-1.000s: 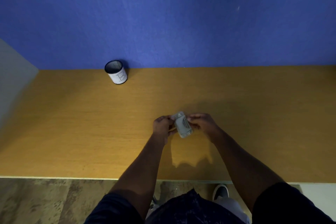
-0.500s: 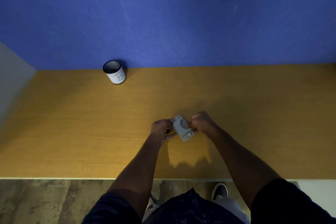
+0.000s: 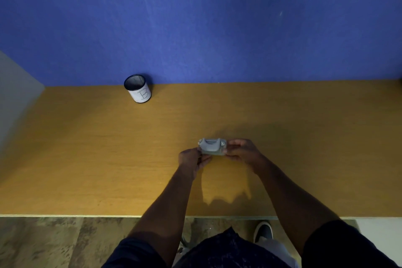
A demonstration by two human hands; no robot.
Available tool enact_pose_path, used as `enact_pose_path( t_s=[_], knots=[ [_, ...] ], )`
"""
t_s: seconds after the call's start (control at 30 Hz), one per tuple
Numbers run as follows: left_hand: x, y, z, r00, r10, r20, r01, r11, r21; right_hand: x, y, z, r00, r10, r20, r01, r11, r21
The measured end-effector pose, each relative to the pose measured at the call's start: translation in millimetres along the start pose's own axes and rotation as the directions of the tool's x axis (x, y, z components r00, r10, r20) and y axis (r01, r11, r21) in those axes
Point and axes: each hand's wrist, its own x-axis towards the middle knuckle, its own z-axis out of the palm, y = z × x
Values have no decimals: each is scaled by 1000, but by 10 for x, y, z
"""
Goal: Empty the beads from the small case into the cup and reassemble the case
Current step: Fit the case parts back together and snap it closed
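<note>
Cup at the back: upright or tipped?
Upright. The cup stands on its base on the table by the wall, open mouth up. Contents cannot be told.

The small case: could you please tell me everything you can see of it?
The case is a small grey box, plastic by its look, with a tab at each end and a slot-like recess on top. It is held level above the table, the left hand and right hand pinching its ends. It looks closed; no beads show.

Lower edge of the small grey case (image 3: 212,147) covered by my fingers, its contents out of sight, underside hidden by my left hand (image 3: 191,159) and right hand (image 3: 241,151), mesh cup (image 3: 137,88) interior too dark to read, my upper arms cut off by the bottom edge
</note>
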Motion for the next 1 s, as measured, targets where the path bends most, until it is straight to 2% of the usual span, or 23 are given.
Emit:
enact_pose_path(
  t_s=[0.2,0.43,0.57,0.67,0.73,0.83,1.0],
  knots=[
    [1,-62,12,998,42,-51,-33,986,163,-43,-21,-30,995,-88,-42,72,956,-285],
    [-3,-160,-16,985,123,-121,-72,929,362,-70,24,-76,994,-107,-38,91,952,-293],
    [-40,-185,-46,953,255,-164,-119,813,571,-51,96,-112,993,-71,-96,33,936,-351],
    [-88,-210,-45,933,332,-141,-148,710,689,-34,154,-108,985,-49,-164,-25,907,-420],
    [-75,-230,-50,931,343,-127,-148,671,726,-44,173,-85,982,-69,-177,-30,865,-501],
    [-79,-238,-58,929,359,-86,-160,601,783,-82,188,-65,979,-117,-165,-26,737,-675],
    [-90,-215,-66,914,403,-50,-171,494,852,-148,153,-4,975,-166,-147,-19,599,-801]
  ],
)
